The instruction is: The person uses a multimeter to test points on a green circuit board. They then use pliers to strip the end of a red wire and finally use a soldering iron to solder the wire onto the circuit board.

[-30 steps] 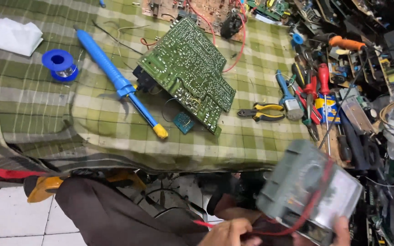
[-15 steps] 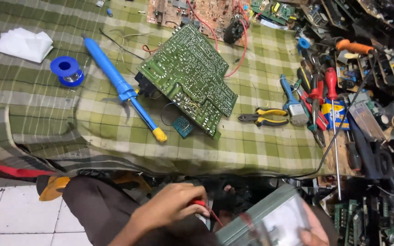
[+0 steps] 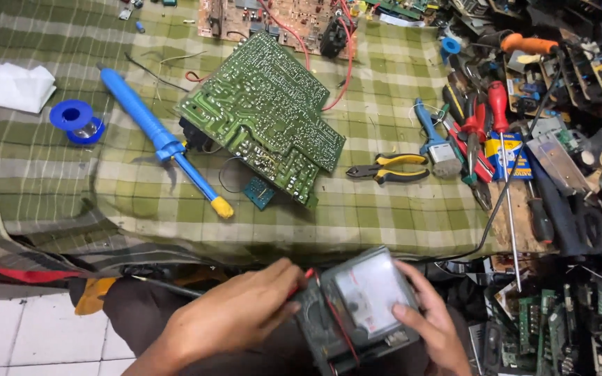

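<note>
multimeter held low between both hands

multimeter (image 3: pixel 360 306), a grey analog one with a pale dial window, sits at the bottom of the view in front of the person's lap, below the table edge. the right hand (image 3: pixel 430 324) is curled around its right side, thumb on the lower face and fingers wrapped behind, so it bears the meter. the left hand (image 3: pixel 235 317) lies just to the meter's left, fingers closed loosely about a red probe tip (image 3: pixel 308 273) at the meter's upper left corner; a red lead (image 3: pixel 339 327) runs down across the dark lower half of the case. the meter's long axis tilts from lower left to upper right, dial end away from the body. both hands touch it, the right holding more of it.

farther out, up on the green checked cloth (image 3: pixel 384 216), a green circuit board (image 3: pixel 263 115) lies solder side up, well apart from the hands and straight ahead of them. a blue desoldering pump (image 3: pixel 165 143) lies to its left, yellow-handled pliers (image 3: pixel 388 168) to its right, then red screwdrivers (image 3: pixel 499 111) among crowded tools.

the meter's lower edge and the left wrist are cut off by the frame. where the black lead goes cannot be made out, nor the dial's needle.
</note>
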